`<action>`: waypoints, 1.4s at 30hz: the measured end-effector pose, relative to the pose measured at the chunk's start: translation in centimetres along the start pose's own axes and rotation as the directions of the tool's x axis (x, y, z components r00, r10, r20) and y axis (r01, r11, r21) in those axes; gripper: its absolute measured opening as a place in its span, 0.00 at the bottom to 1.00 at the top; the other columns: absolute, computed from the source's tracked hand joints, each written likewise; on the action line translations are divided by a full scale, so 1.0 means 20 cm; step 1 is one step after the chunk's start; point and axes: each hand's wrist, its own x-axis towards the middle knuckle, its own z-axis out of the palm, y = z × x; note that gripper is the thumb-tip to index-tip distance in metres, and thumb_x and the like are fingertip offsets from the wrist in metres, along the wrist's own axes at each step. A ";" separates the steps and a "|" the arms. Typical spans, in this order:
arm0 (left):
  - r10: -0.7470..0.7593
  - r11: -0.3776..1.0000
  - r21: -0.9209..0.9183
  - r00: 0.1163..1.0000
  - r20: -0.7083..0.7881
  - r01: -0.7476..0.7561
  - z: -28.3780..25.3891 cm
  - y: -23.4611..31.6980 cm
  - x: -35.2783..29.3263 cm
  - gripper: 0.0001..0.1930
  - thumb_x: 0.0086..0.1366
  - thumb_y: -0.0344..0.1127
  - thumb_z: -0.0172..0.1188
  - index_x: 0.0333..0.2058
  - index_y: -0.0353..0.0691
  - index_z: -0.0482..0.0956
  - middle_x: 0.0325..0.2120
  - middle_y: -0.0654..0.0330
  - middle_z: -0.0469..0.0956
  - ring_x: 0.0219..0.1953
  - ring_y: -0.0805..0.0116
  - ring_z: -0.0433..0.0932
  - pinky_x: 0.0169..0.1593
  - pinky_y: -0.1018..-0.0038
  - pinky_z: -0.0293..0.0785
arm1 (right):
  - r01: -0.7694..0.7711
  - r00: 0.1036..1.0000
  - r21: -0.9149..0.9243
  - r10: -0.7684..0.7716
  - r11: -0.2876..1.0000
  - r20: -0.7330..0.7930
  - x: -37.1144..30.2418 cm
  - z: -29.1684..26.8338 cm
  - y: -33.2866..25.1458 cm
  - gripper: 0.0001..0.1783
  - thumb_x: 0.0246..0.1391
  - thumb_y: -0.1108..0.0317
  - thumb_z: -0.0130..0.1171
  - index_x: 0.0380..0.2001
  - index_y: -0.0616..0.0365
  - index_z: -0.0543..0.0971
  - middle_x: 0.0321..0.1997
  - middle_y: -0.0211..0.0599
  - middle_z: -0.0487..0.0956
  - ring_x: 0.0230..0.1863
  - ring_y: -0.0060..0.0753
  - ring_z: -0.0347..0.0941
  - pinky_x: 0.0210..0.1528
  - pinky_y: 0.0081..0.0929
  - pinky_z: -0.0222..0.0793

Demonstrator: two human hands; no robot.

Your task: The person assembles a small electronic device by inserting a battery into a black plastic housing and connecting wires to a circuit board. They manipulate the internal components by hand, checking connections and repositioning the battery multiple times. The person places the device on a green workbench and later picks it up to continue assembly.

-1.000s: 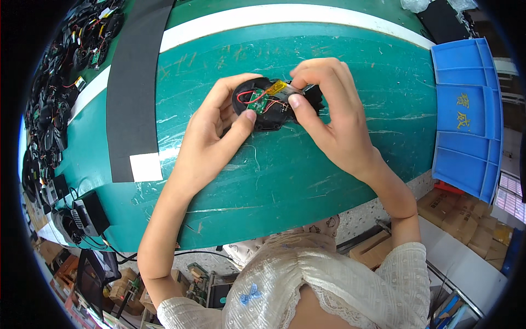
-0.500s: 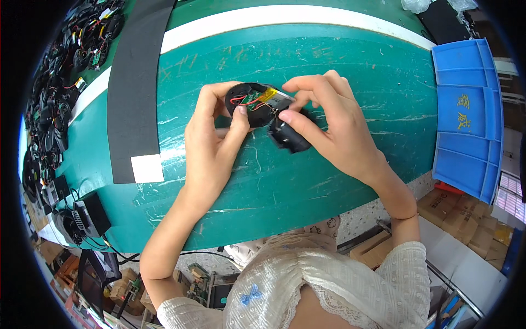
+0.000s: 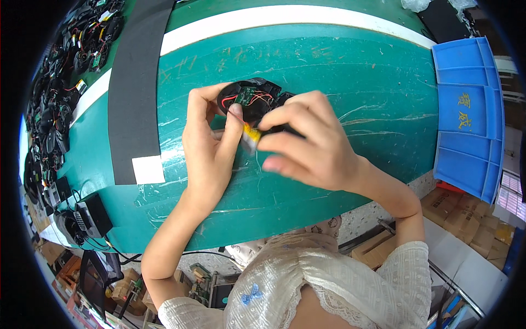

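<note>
My left hand (image 3: 211,140) is closed round the left side of an opened black round housing (image 3: 255,114), its thumb on the near rim. Inside lie a small green circuit board (image 3: 245,96) and thin red wires. Below the rim hangs a silver battery pouch with yellow tape (image 3: 252,132), blurred, beside my left thumb. My right hand (image 3: 312,145) is at the housing's right side, fingers apart, fingertips close to the battery and thumb smeared by motion. Behind these fingers a second black part shows, mostly hidden.
A green work table (image 3: 307,211) with a black strip (image 3: 134,98) and a white square (image 3: 148,169) lies beneath. Many black parts with wires (image 3: 57,109) are heaped at far left. A black device with cables (image 3: 93,215) stands near left; a blue crate (image 3: 466,118) is at right.
The battery has swung out of the housing to its near side, uncovering the circuit board. My right hand has moved left and nearer, its thumb now away from the black part.
</note>
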 end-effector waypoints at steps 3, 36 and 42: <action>-0.029 1.000 -0.005 1.000 -0.002 0.029 0.00 0.00 0.00 0.09 0.65 0.27 0.54 0.42 0.33 0.68 0.34 0.58 0.74 0.38 0.74 0.71 0.42 0.79 0.71 | -0.108 0.985 -0.066 0.097 0.992 -0.142 0.01 -0.01 0.07 0.09 0.47 0.66 0.62 0.28 0.58 0.74 0.35 0.35 0.73 0.37 0.39 0.65 0.40 0.34 0.61; -0.026 0.999 0.026 1.000 -0.009 0.026 0.00 0.00 0.01 0.08 0.64 0.25 0.54 0.40 0.33 0.66 0.33 0.61 0.72 0.36 0.77 0.69 0.39 0.79 0.74 | -0.244 0.963 -0.031 0.238 0.969 -0.129 -0.01 0.07 0.02 0.07 0.49 0.71 0.60 0.32 0.58 0.75 0.33 0.32 0.71 0.35 0.35 0.67 0.39 0.34 0.62; -0.154 0.975 -0.158 0.988 0.009 0.153 -0.01 0.01 0.02 0.10 0.65 0.25 0.52 0.44 0.33 0.67 0.34 0.61 0.72 0.37 0.77 0.70 0.45 0.78 0.69 | -0.069 0.983 -0.179 0.037 0.981 -0.179 0.00 0.07 0.00 0.23 0.36 0.60 0.69 0.36 0.57 0.72 0.35 0.36 0.69 0.36 0.38 0.64 0.37 0.31 0.62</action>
